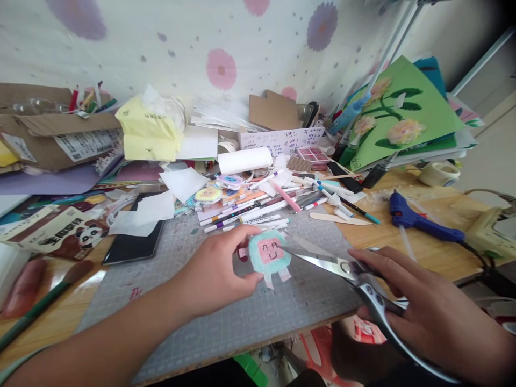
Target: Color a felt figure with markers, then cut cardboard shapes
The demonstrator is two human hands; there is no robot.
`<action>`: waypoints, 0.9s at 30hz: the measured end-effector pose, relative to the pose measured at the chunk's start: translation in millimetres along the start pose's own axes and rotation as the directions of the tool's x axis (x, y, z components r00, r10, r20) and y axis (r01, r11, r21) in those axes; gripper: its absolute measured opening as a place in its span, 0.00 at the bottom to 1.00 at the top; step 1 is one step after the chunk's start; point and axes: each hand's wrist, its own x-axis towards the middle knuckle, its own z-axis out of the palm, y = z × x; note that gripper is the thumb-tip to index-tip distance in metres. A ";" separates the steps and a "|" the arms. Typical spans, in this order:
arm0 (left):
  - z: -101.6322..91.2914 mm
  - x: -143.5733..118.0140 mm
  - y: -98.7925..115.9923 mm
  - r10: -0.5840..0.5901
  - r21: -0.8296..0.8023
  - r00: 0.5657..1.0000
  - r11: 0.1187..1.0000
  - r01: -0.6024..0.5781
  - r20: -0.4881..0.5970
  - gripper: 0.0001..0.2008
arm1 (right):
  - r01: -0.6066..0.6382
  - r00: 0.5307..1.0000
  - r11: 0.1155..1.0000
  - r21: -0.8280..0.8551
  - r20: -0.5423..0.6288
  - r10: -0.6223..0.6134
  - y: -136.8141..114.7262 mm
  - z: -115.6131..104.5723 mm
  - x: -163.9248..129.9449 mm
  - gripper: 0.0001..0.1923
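Between the thumb and fingers of my left hand (pixel 221 263) is a small paper figure (pixel 271 250), teal around the edge with a pink smiling face and two short legs. It is held above the grey cutting mat (pixel 193 328). My right hand (pixel 427 312) grips a large pair of metal scissors (pixel 342 267) by the handles. The blades are partly apart and point left, with one tip at or just in front of the figure's face; whether it touches I cannot tell.
Several markers (pixel 258 212) lie heaped behind the mat. At the right are a blue glue gun (pixel 423 220) and a tape roll (pixel 439 174). A black phone (pixel 135 242), a paintbrush (pixel 48 298) and a cardboard box (pixel 60 126) stand or lie left. The table's front edge is close.
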 end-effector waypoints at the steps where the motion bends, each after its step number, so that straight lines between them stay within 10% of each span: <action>1: -0.4 -0.4 -0.1 0.001 -0.026 1.000 1.000 -0.001 -0.008 0.24 | 0.016 1.000 1.000 -0.025 0.012 -0.015 1.8 1.5 -1.2 0.36; 27: 1.4 -1.2 -2.9 -0.017 -0.552 1.000 0.834 0.022 0.013 0.22 | 0.188 0.982 0.972 -0.144 0.038 -0.184 4.3 2.5 -7.0 0.31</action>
